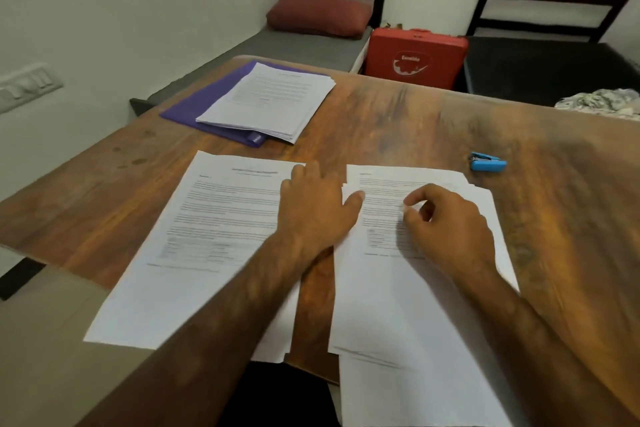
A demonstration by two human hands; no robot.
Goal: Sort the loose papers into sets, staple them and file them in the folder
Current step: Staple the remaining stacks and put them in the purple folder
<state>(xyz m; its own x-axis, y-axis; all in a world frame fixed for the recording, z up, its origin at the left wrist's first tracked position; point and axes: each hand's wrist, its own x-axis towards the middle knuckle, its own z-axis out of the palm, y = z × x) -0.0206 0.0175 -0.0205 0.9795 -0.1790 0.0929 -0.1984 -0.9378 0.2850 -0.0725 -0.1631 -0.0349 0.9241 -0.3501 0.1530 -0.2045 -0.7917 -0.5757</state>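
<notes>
Two loose stacks of paper (408,305) lie at the table's (433,121) near edge: the left hand (317,208) rests open between them, the right hand (446,222) pinching a top sheet. Thin, limp sheets likely lift best by a corner. Beyond lie the stapler (487,162) and folder (204,104).

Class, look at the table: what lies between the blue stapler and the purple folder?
In the head view, only bare wooden table lies between the blue stapler and the purple folder.
</notes>
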